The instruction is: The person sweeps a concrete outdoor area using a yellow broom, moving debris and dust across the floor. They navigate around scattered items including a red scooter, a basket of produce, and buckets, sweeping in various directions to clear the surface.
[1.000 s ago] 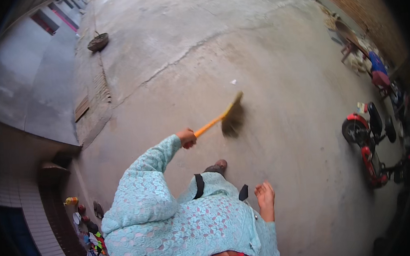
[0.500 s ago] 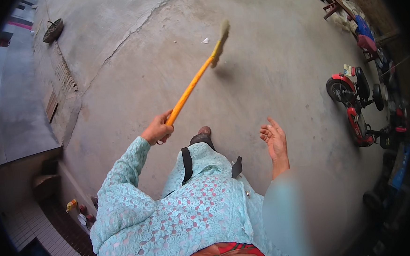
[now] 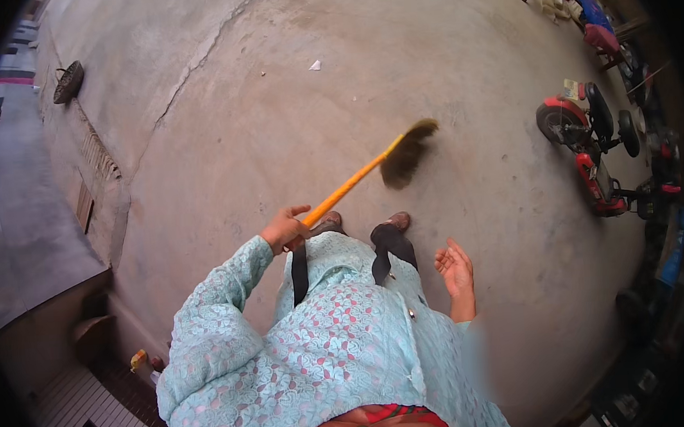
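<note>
My left hand [image 3: 286, 229] is wrapped round the orange handle of a broom [image 3: 346, 187], near its upper end. The handle slants away to the right, and the dark, fanned bristles at its far end are at the concrete floor ahead of my feet. Off to the right, my right hand [image 3: 456, 271] hangs in the air with its fingers extended and nothing in them. A small white scrap [image 3: 315, 65] lies on the floor farther ahead.
At the right stands a red and black scooter [image 3: 585, 148], with a bench bearing blue and dark red cloth [image 3: 598, 22] beyond it. A round basket [image 3: 68, 82] sits far left. Tiled steps [image 3: 104, 416] show at the lower left. A crack [image 3: 192, 74] crosses the floor.
The broom has swung right and closer to my feet, its bristles now fanned out. Both my feet show now, where one did before. My right hand has dropped slightly nearer my body.
</note>
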A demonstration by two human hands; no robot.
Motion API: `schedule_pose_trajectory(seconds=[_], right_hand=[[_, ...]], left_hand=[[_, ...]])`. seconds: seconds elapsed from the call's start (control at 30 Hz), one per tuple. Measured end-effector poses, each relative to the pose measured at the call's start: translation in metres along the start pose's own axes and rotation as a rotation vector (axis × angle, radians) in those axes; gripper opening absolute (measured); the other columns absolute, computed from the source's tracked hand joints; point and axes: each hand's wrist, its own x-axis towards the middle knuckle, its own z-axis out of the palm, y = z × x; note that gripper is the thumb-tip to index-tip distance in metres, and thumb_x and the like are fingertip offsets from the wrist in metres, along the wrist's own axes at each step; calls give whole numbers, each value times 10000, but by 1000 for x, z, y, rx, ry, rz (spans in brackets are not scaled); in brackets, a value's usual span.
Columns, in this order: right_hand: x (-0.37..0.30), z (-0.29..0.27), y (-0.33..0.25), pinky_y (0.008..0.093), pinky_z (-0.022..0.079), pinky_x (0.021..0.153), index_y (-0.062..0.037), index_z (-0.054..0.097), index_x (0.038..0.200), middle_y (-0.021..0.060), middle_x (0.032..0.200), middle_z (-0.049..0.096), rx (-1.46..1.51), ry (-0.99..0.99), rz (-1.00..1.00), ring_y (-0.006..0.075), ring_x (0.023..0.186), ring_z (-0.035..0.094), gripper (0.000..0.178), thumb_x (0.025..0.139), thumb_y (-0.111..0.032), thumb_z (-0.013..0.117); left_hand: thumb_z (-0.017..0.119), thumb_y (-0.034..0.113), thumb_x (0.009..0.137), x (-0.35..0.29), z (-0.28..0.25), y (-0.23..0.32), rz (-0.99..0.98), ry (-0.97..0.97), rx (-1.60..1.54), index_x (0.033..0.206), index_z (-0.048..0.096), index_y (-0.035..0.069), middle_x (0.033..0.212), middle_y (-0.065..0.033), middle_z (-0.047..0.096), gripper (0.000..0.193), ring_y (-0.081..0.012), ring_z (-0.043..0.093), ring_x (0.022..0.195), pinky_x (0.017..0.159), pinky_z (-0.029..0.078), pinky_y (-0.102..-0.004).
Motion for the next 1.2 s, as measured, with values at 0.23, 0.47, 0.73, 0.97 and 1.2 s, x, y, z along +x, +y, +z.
schedule_pose_trajectory(seconds=[0.23,0.47,0.73,0.97,1.2], right_hand=[[44,-80,2,285,460,587,-25,367,1173,87,781,545,87,17,141,160,675,539,416,786,-133,476],[45,-162,-19,300,453,582,-40,403,1132,83,782,531,276,192,72,173,693,533,365,788,-138,474],[35,-305,31,311,443,543,-84,468,848,80,720,512,281,633,200,191,636,522,153,739,-175,525],[57,-336,9,307,439,519,-63,460,841,79,667,504,263,560,159,195,598,520,140,745,-153,510],[120,-281,-68,287,446,519,-49,465,900,57,661,511,133,383,22,156,588,523,155,774,-137,480]], left_hand=[[493,-33,610,24,-6,51,136,428,196,1241,269,18,512,-45,435,672,-121,390,345,284,287,-256],[459,-32,626,28,25,110,331,438,181,1182,339,6,539,-26,414,569,-100,395,374,285,309,-233],[474,-28,616,-35,138,127,277,134,21,1235,302,43,652,-24,468,647,-68,389,405,305,301,-185],[512,-46,631,19,215,116,120,-160,-108,1233,261,-15,673,-51,483,653,-83,408,413,328,315,-189],[504,-73,626,72,240,128,38,-60,-99,1253,175,-20,645,-102,502,709,-138,463,438,341,347,-230]])
